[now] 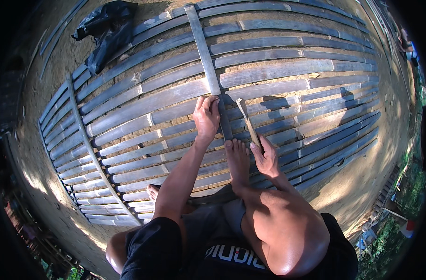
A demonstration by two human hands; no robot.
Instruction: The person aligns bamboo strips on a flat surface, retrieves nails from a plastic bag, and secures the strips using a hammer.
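A panel of split bamboo slats [175, 95] lies on the ground, with a narrower cross strip [202, 51] running over the slats. My left hand [207, 117] rests at this cross strip, its fingers pinched together near the strip's edge; whatever is between them is too small to make out. In my right hand [267, 157] is a rough wooden stick [248, 122], gripped near its lower end and slanting up to the left. The stick's far end stands above the slats, a short way right of my left hand. My bare foot [237, 161] presses on the panel between both hands.
A second cross strip [84, 133] spans the slats at the left. Black plastic sheeting [108, 30] lies crumpled over the panel's far left corner. Bare earth [390, 93] surrounds the panel. Green plants [411, 200] and stacked items edge the right side.
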